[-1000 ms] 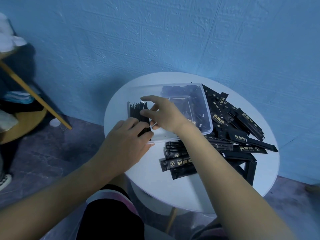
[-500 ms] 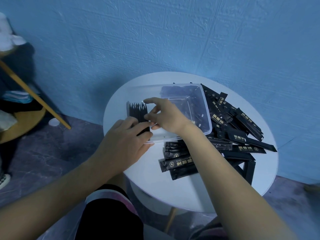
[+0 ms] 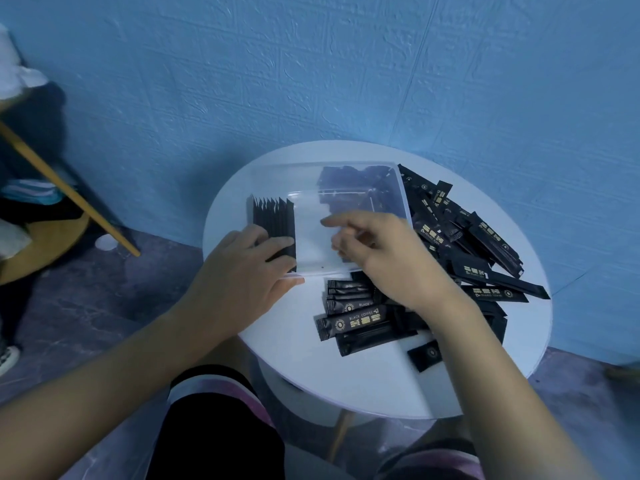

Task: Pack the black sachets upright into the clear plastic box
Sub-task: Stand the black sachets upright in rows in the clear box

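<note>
The clear plastic box (image 3: pixel 313 233) sits on a round white table (image 3: pixel 381 382). At the left end of the box, a row of black sachets (image 3: pixel 273 216) stands up straight, packed close together.

The person's left hand (image 3: pixel 242 271) lies on the near part of that row. Its fingers are mostly straight and press flat on the sachets. Its thumb rests along the near edge of the box.

The right hand (image 3: pixel 388 254) is over the near right part of the box. Its pointing finger sticks out toward the left end of the box. Its other fingers are loosely curled, and nothing shows in them.

A big messy pile of sachets (image 3: pixel 485 244) lies flat just to the right of the box. More loose sachets (image 3: pixel 353 320) lie flat just in front of the box.

A dark patch shows at the far right corner of the box. It is not clear if that is inside the box or behind it.

A blue wall (image 3: pixel 311 81) stands behind the box.
</note>
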Available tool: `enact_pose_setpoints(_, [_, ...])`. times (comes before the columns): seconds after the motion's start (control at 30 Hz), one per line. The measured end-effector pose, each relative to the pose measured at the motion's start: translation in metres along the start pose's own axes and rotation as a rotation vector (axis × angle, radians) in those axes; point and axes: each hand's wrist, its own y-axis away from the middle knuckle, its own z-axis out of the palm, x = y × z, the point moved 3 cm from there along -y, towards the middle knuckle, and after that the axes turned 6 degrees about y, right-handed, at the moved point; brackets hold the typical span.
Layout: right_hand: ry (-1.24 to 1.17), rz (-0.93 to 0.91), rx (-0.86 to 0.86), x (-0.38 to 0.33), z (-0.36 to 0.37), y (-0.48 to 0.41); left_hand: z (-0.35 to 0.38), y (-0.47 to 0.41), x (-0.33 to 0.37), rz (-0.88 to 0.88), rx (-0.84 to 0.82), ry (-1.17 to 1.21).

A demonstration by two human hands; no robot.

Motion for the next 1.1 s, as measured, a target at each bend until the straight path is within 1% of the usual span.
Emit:
enact_pose_setpoints(0.07, [0.023,-0.039,0.072,-0.001,-0.009,0.026,0.000,0.000,-0.001,-0.004,0.002,0.008])
enact_pose_setpoints(0.17, [0.203,-0.148,0.147,0.004,-0.014,0.059,0.000,0.000,0.000,-0.010,0.006,0.016])
enact_pose_setpoints(0.2, [0.263,-0.162,0.130,0.009,-0.013,0.066,0.001,0.000,0.000,-0.011,0.006,0.016])
enact_pose_setpoints(0.33, [0.495,-0.104,-0.124,0.028,0.001,0.081,0.001,0.000,0.000,-0.022,0.007,0.002])
enact_pose_setpoints(0.4, [0.555,-0.097,-0.191,0.032,0.006,0.085,0.002,0.000,0.000,-0.023,0.010,0.007])
enact_pose_setpoints(0.6, [0.572,-0.069,-0.269,0.033,0.008,0.082,0.001,0.000,0.000,-0.031,0.003,0.001])
enact_pose_setpoints(0.73, [0.550,-0.062,-0.279,0.034,0.010,0.081,0.001,0.000,0.001,-0.034,-0.005,0.004])
enact_pose_setpoints(0.83, [0.558,-0.094,-0.280,0.033,0.011,0.080,0.000,-0.001,0.001,-0.033,-0.009,0.022])
enact_pose_setpoints(0.97, [0.545,-0.163,-0.246,0.027,0.020,0.077,0.000,0.000,0.001,-0.034,-0.009,0.016])
enact_pose_setpoints(1.1, [0.515,-0.167,-0.168,0.023,0.024,0.070,0.001,-0.002,0.000,-0.025,0.006,0.025])
